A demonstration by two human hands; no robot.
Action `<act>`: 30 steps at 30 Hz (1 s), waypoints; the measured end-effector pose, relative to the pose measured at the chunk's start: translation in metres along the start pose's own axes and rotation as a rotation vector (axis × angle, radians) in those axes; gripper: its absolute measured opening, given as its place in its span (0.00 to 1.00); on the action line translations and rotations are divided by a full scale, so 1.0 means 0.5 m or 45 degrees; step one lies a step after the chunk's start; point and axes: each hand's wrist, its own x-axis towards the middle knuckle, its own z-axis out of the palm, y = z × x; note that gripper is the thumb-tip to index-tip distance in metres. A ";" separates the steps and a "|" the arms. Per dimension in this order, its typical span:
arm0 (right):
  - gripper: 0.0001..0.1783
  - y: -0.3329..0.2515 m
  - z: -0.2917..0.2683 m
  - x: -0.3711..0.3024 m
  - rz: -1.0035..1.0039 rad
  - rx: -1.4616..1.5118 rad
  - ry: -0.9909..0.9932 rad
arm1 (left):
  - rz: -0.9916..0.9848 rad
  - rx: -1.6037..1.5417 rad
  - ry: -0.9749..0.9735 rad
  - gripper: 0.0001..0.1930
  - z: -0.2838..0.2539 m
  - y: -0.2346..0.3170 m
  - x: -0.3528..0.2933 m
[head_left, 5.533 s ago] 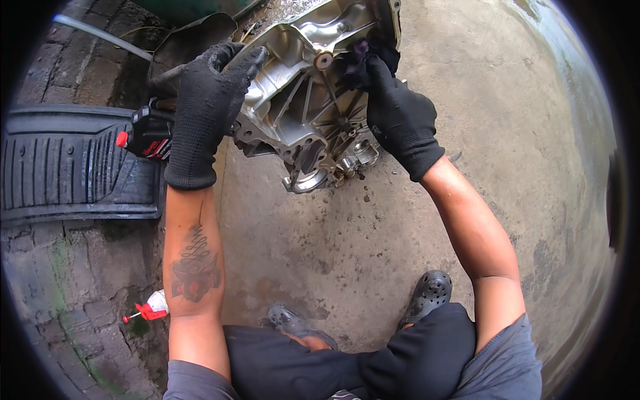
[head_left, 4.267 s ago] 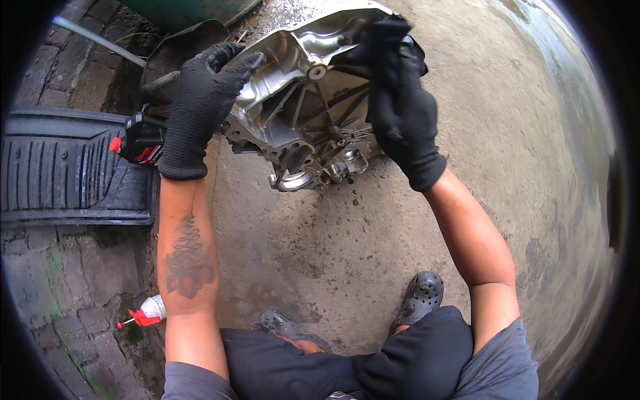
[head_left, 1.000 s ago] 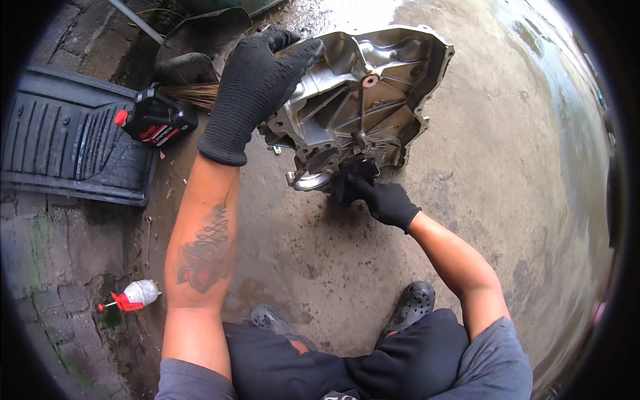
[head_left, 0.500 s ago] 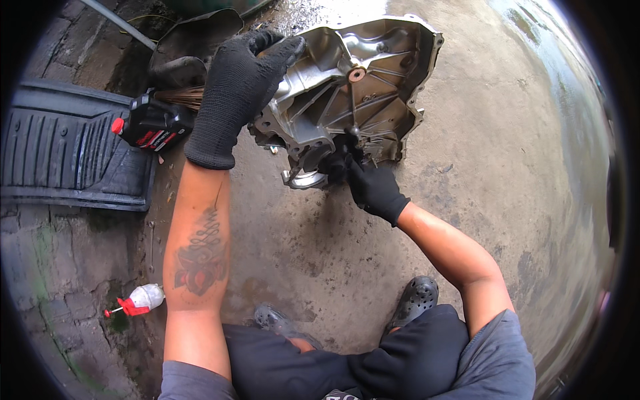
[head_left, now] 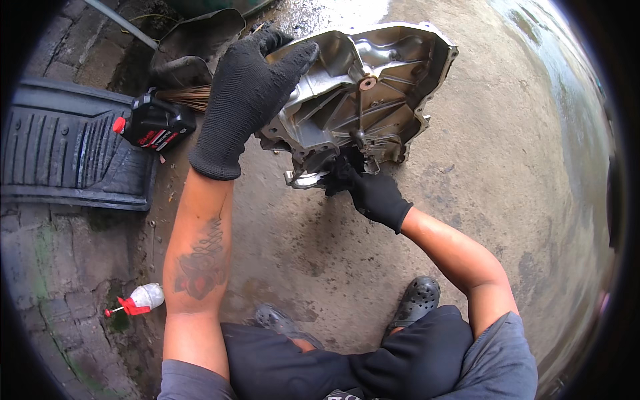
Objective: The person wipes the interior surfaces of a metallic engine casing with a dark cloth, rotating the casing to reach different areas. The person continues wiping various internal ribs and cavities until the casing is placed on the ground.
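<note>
In front of me a silver metal gearbox housing is tilted so that its ribbed hollow inside shows. My left hand, in a black knit glove, is closed on the upper left edge of this housing, thumb and fingers either side of the rim. At its lower edge is my right hand, also in a black glove. The right fingers are bent around a dark, soft-looking bundle, perhaps a rag, pressed against the lower opening; black on black hides its outline. A pale curved metal lip juts out left of the right hand.
To the left stand a black oil jug with a red cap, a bundle of broom bristles and a ridged black plastic mat. A white and red spray bottle lies at lower left. A dark dustpan-like scoop is behind.
The housing has shifted slightly right and nearer, tilting a little, with my left hand moving along. My right hand has stayed at its lower edge, moving only slightly.
</note>
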 end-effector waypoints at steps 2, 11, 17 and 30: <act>0.35 -0.009 -0.022 -0.002 -0.027 0.137 0.029 | -0.025 -0.076 0.029 0.22 0.003 0.003 -0.005; 0.42 -0.047 -0.038 0.006 -0.190 -0.014 0.571 | 0.101 0.086 0.004 0.19 0.000 -0.029 0.020; 0.44 -0.014 0.005 0.008 0.066 -0.086 0.256 | 0.235 0.206 0.036 0.18 0.002 -0.038 0.013; 0.31 0.103 0.062 -0.029 0.076 -0.116 -0.076 | -0.182 -0.034 -0.008 0.15 -0.003 -0.010 0.011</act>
